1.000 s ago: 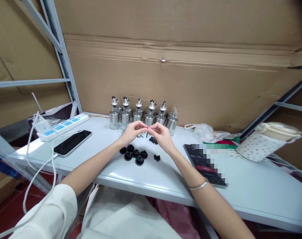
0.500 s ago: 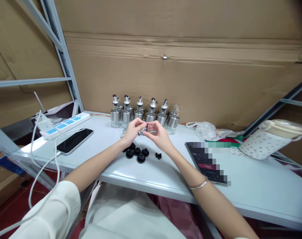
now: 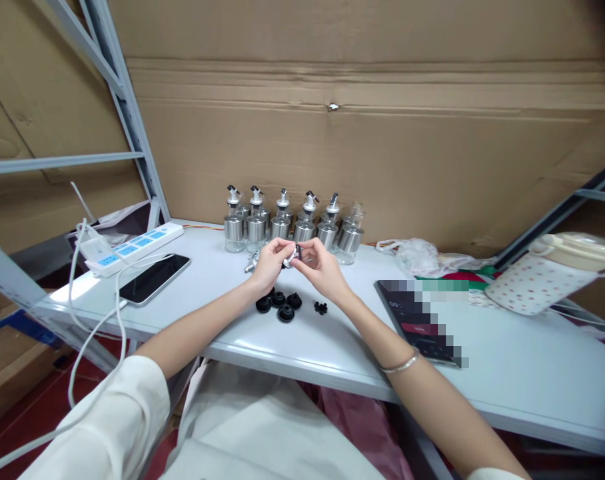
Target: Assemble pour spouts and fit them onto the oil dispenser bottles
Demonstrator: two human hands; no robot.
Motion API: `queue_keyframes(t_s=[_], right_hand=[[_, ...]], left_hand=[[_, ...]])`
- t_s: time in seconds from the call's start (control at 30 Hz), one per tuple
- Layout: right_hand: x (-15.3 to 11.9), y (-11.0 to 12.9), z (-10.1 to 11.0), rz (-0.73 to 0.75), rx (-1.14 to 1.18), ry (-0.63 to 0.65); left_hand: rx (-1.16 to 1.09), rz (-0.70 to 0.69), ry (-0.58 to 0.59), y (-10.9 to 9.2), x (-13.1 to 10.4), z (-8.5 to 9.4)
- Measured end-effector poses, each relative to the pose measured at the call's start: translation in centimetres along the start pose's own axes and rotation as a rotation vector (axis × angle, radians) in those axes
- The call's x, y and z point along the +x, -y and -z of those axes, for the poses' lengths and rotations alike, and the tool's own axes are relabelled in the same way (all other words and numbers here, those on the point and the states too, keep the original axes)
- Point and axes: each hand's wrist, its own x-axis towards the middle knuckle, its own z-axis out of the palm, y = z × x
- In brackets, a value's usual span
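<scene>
My left hand is closed on a silver pour spout, partly hidden by the fingers. My right hand pinches a small black piece against the spout; whether the two are joined I cannot tell. Below the hands lie several round black stoppers, and to their right a little cluster of small black pieces. More silver spout parts lie just left of my left hand, partly covered by it. Behind the hands stand glass oil bottles with steel sleeves, several topped with spouts.
At left are a white power strip, a phone and white cables. A dark tablet-like screen, a plastic bag and a dotted jug sit to the right. Cardboard backs the table.
The view has shifted slightly. Both hands stay together, and the fingers have turned a little, so more of the silver spout and black piece shows.
</scene>
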Motion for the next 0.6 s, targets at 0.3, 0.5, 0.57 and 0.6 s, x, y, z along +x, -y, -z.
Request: queue_keyframes(t_s=[0.3, 0.5, 0.57, 0.6], right_hand=[[-0.09, 0.34, -0.14, -0.016, 0.007, 0.0], [-0.06, 0.57, -0.04, -0.035, 0.04, -0.039], [-0.04, 0.7, 0.04, -0.046, 0.06, -0.049], [-0.03, 0.77, 0.08, -0.052, 0.073, -0.052]], left_hand=[[0.027, -0.008, -0.012, 0.05, 0.04, 0.01], [0.067, -0.044, 0.022, -0.41, -0.14, -0.16], [0.087, -0.065, 0.026, -0.62, -0.15, -0.14], [0.097, -0.074, 0.027, -0.71, -0.14, -0.11]])
